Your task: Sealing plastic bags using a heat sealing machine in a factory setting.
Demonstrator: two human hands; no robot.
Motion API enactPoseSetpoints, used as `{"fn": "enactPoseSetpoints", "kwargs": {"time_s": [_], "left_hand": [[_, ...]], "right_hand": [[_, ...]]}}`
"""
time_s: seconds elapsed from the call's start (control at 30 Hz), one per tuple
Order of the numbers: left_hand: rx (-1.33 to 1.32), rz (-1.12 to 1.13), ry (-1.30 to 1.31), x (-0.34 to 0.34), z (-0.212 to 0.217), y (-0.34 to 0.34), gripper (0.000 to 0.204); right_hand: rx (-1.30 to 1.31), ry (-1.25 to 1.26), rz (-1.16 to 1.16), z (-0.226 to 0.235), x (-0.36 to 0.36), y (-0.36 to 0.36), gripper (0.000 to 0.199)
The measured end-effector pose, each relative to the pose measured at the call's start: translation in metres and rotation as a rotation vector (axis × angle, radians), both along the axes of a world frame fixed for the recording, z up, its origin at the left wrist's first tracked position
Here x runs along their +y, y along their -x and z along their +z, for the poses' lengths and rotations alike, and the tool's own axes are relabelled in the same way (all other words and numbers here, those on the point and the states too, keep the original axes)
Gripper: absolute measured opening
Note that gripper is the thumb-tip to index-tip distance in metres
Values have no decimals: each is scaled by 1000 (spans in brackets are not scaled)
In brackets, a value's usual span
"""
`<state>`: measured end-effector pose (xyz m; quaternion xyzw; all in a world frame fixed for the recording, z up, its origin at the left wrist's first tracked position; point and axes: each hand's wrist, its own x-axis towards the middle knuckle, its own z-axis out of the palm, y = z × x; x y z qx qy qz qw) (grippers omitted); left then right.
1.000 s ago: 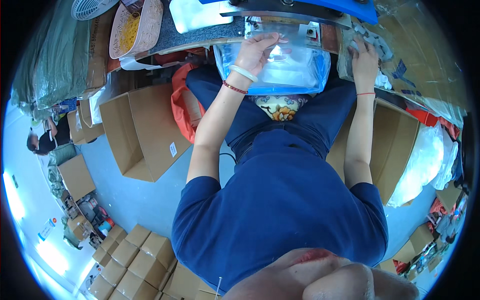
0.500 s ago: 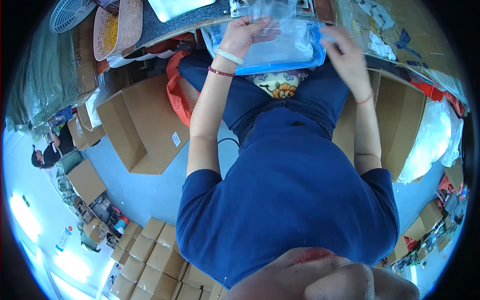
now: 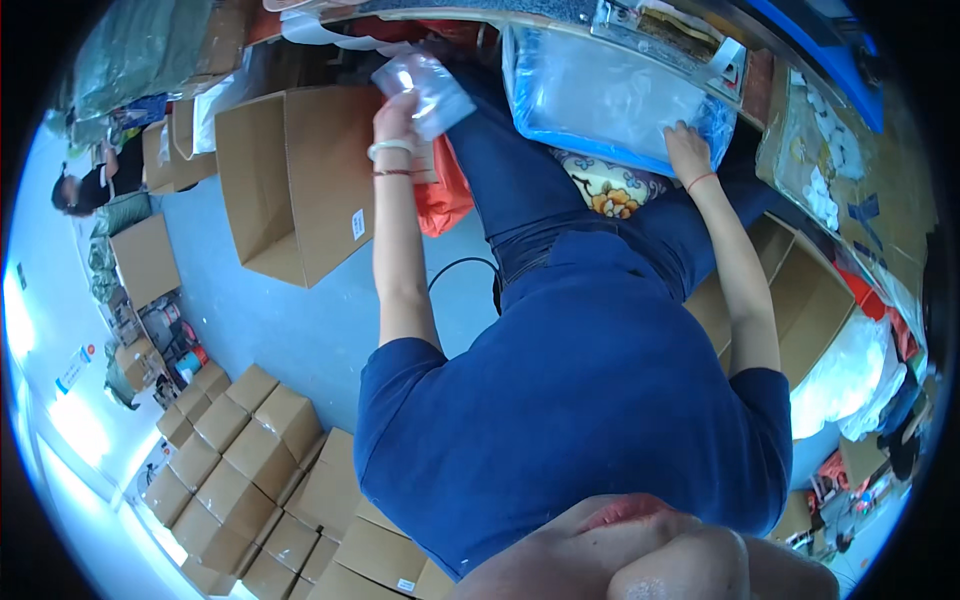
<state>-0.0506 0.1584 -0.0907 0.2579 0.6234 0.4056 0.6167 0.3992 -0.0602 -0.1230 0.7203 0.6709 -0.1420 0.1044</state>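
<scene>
My left hand point(image 3: 396, 118) is closed on a clear plastic bag point(image 3: 440, 100), held out to the left beside my thigh. Below the bag lies an orange-red bag point(image 3: 442, 200). Across my lap stands a blue-lined tray point(image 3: 590, 147) holding a pile of clear plastic bags point(image 3: 610, 85). At the tray's right front corner, my right hand point(image 3: 688, 150) reaches over the rim. Its fingers are bent against the clear plastic; whether they pinch a bag is too small to make out.
An open cardboard box point(image 3: 330, 180) stands on the floor at my left, close to my left forearm. Another open box point(image 3: 800, 290) is by my right arm. Workbench edge point(image 3: 770, 150) runs ahead. Stacked cartons point(image 3: 240, 470) fill the lower left. A person point(image 3: 95, 190) is at the far left.
The view has swung left. My left hand has gone from above the tray to the left with the clear bag. My right hand, blurred and raised before, is now down at the tray's corner.
</scene>
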Motion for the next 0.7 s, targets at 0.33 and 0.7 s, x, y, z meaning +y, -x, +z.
{"fn": "enactPoseSetpoints", "kwargs": {"time_s": [0.33, 0.7], "left_hand": [[-439, -151, -82, 187, -117, -20, 34], [536, -601, -419, 40, -58, 1, 32]], "right_hand": [[330, -18, -113, -22, 49, 5, 21], [366, 157, 45, -169, 103, 62, 27]]}}
